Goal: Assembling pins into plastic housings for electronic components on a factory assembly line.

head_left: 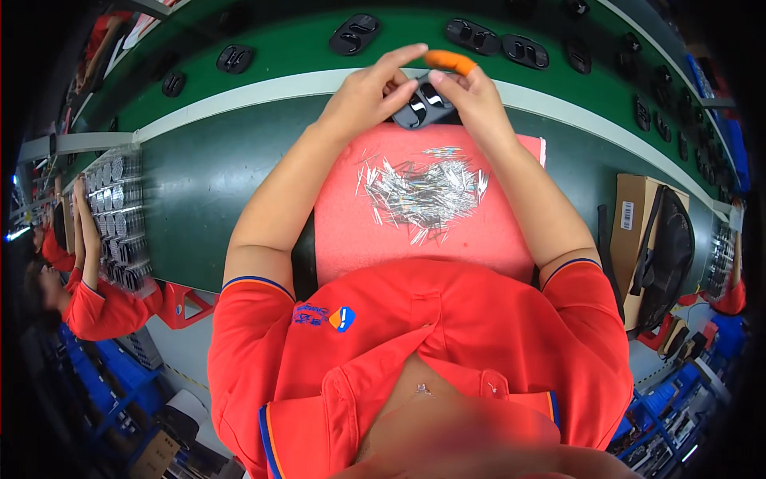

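Both hands are at a dark grey oval plastic part (416,109) with two glossy black openings, just past the far edge of a pink foam pad (339,231). My left hand (373,92) pinches its left side, the thumb lying over the top and the index finger stretched away. At the right side, my right hand (471,96) grips it with the thumb on top. An orange finger cot (449,61) covers the right index finger. Many thin silvery slivers (423,195), like small pins or strips, lie heaped on the pad below. What the fingertips underneath touch is hidden.
Similar black oval parts (355,34) are spread along a green conveyor belt (287,48) behind a pale rail (239,96). Stacked clear trays (116,215) stand left, near a co-worker in red (108,307). At right are a cardboard box (630,231) and a black bag (666,255).
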`<move>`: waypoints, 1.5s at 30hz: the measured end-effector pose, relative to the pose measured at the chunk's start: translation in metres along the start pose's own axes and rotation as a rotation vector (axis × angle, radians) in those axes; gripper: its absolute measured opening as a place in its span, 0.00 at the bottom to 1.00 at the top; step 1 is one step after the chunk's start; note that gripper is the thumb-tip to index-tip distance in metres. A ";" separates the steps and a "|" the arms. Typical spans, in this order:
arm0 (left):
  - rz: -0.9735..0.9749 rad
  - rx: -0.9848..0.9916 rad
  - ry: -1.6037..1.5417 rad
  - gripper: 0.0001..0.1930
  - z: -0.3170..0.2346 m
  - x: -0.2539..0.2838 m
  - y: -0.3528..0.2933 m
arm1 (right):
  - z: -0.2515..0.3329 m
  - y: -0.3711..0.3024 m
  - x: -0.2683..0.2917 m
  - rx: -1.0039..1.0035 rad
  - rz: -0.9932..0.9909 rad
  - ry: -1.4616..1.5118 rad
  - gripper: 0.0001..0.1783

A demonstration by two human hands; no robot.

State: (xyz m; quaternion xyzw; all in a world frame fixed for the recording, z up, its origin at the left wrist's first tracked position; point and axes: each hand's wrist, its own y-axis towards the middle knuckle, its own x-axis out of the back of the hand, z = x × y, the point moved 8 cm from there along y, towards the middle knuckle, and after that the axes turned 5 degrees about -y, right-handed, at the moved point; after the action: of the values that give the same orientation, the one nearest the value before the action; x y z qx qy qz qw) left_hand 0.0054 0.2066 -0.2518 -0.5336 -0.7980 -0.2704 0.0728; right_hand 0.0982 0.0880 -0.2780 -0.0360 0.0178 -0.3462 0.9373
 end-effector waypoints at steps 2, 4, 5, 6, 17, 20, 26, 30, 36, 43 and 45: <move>-0.104 -0.180 0.128 0.15 -0.003 0.017 0.006 | 0.003 0.002 0.005 0.044 -0.021 -0.045 0.21; -0.228 -0.045 0.153 0.10 0.021 0.043 0.011 | 0.008 0.002 0.015 0.029 0.003 -0.250 0.20; -0.291 0.014 0.198 0.09 0.034 0.058 0.012 | 0.014 -0.002 0.019 0.032 0.001 -0.251 0.20; -0.384 0.056 0.186 0.08 0.044 0.083 0.007 | 0.020 -0.006 0.004 0.062 0.146 -0.361 0.19; -0.724 0.299 0.563 0.20 0.096 0.193 -0.016 | 0.028 -0.049 -0.062 0.439 0.480 -1.261 0.10; -0.901 0.372 0.804 0.23 0.103 0.223 -0.040 | 0.021 -0.051 -0.054 0.399 0.494 -1.209 0.13; -0.614 0.604 0.828 0.20 0.138 0.217 -0.043 | 0.020 -0.041 -0.047 0.344 0.554 -1.038 0.13; -0.730 0.487 0.325 0.23 0.123 0.208 -0.037 | 0.001 -0.023 -0.031 -0.090 0.436 -0.669 0.13; -0.546 0.336 -0.540 0.12 0.096 0.094 0.003 | -0.014 0.000 -0.012 -0.128 0.175 -0.091 0.20; -0.065 -0.020 0.011 0.10 0.004 0.002 0.001 | 0.004 0.006 0.023 0.025 -0.190 0.099 0.14; -0.068 0.013 -0.004 0.11 0.002 0.004 0.000 | 0.017 0.003 0.019 0.151 -0.179 0.037 0.13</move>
State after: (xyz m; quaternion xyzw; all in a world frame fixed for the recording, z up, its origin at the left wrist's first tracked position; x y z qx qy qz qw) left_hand 0.0039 0.2107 -0.2520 -0.5062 -0.8177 -0.2662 0.0654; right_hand 0.1153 0.0789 -0.2614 0.0395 0.0055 -0.4293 0.9023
